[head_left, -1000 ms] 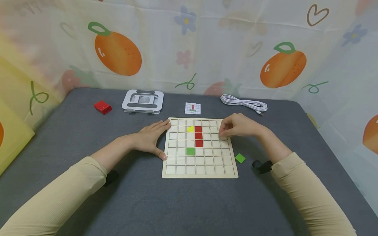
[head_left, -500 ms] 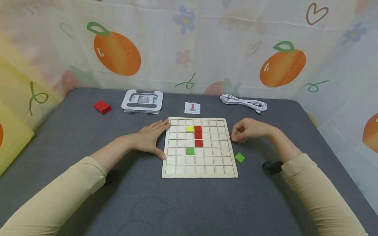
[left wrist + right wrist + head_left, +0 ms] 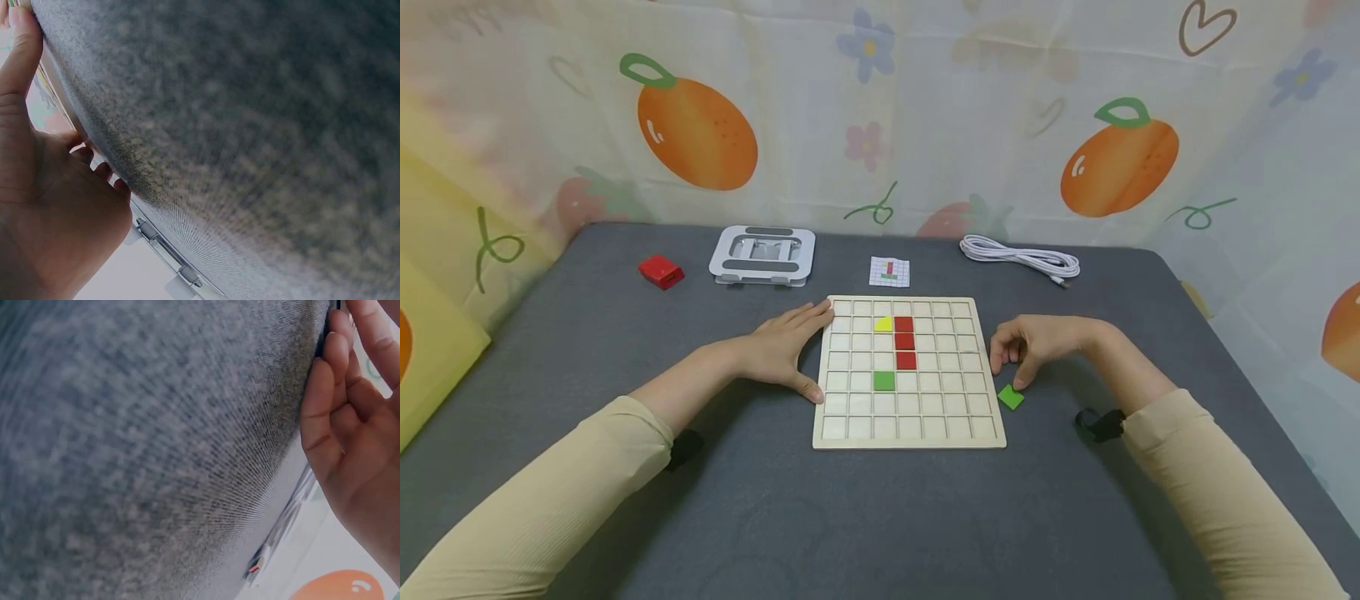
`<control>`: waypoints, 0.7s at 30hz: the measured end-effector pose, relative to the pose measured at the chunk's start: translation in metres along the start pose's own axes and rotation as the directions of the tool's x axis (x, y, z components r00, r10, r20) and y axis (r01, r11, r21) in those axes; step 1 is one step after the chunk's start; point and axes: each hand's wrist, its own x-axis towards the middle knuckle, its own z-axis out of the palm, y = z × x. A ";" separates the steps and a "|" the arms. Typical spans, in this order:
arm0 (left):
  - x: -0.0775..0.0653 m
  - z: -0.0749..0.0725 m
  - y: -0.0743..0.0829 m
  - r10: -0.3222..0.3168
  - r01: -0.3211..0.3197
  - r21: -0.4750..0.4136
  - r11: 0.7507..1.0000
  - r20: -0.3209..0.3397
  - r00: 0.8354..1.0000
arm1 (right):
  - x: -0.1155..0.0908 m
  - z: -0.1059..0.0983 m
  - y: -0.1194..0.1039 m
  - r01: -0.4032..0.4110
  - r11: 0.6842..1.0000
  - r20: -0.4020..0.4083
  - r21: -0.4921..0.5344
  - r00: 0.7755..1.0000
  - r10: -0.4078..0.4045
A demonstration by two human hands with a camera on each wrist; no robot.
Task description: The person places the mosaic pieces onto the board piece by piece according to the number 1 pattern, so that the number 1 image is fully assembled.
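A pale wooden grid board (image 3: 931,427) lies mid-table in the head view. My left hand (image 3: 778,348) rests along its left edge, fingers spread and straight, thumb at the lower side. Set in the cells are a column of red squares (image 3: 905,342), a yellow rounded piece (image 3: 883,324) and a green square (image 3: 884,381). Right of the board, a loose green tile (image 3: 1011,398) lies on the cloth. My right hand (image 3: 1037,343) is just above that tile, thumb tip at its upper corner, fingers loosely bent. In the right wrist view the tile is out of sight.
Behind the board lies a small paper with a coloured grid pattern (image 3: 890,272). A grey-white folding stand (image 3: 762,256) and a red object (image 3: 661,272) are at the back left. A coiled white cable (image 3: 1021,260) lies at the back right, before a fruit-print curtain.
My right hand has moved off the board's right part to the outside, then down to the loose green tile, its thumb lowering. My left hand stays on the board's edge.
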 end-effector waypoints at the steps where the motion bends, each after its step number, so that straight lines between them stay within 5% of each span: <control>1: 0.000 0.000 0.000 0.001 -0.001 -0.001 1.000 0.000 1.000 | -0.001 0.000 0.000 -0.006 1.000 0.004 -0.006 1.000 0.006; 21: 0.001 0.001 -0.002 0.001 -0.001 0.017 1.000 -0.006 1.000 | -0.005 0.010 -0.003 -0.019 0.995 -0.024 -0.094 1.000 0.017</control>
